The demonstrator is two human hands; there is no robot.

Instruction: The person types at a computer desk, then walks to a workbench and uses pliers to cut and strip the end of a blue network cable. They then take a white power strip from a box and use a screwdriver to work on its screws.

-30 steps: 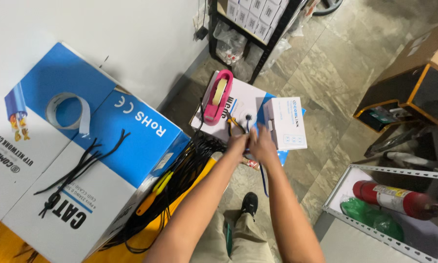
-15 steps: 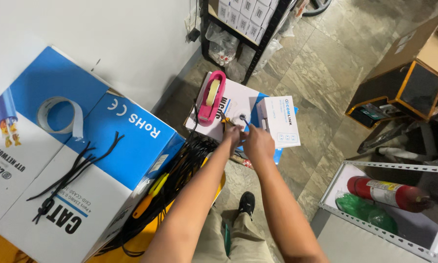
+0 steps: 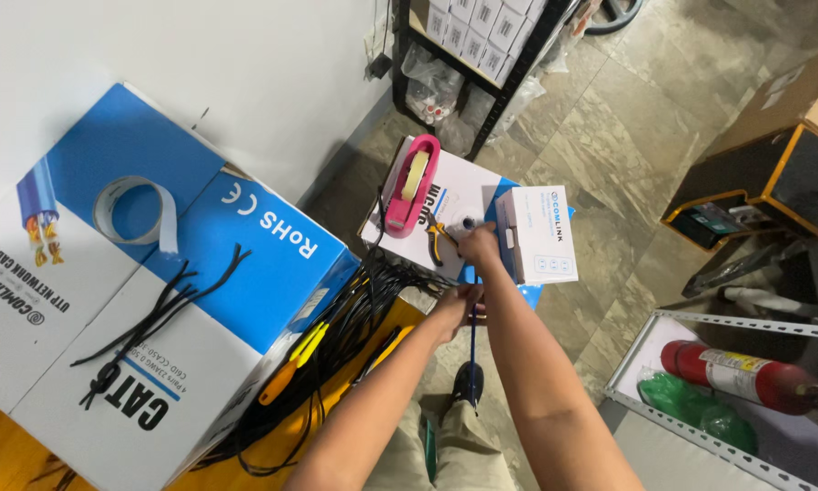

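Cable, thin and blue (image 3: 471,350), runs straight down from the left hand (image 3: 457,305) toward the black shoe (image 3: 468,384) on the stone floor. Left hand grip is closed around the cable's upper end, fingers curled tight, just below the edge of the white-and-blue flat box (image 3: 452,195) that serves as surface. Right hand (image 3: 478,244) sits higher, over that box, fingers pinched together w/ a small dark item at the tips; can't tell what it is or whether it's the cable's end. So cable hangs below the left grip, and right grip is just above and slightly right of it. Yellow-handled pliers (image 3: 439,238) lie on the box just left of the right hand. Pink tape dispenser (image 3: 411,185) stands further left on same box. Small white carton w/ blue print (image 3: 541,234) rests at box's right edge, touching the right wrist area. Bundle of black cables (image 3: 341,341) spills left, beside a big blue-and-white cardboard box (image 3: 154,291).
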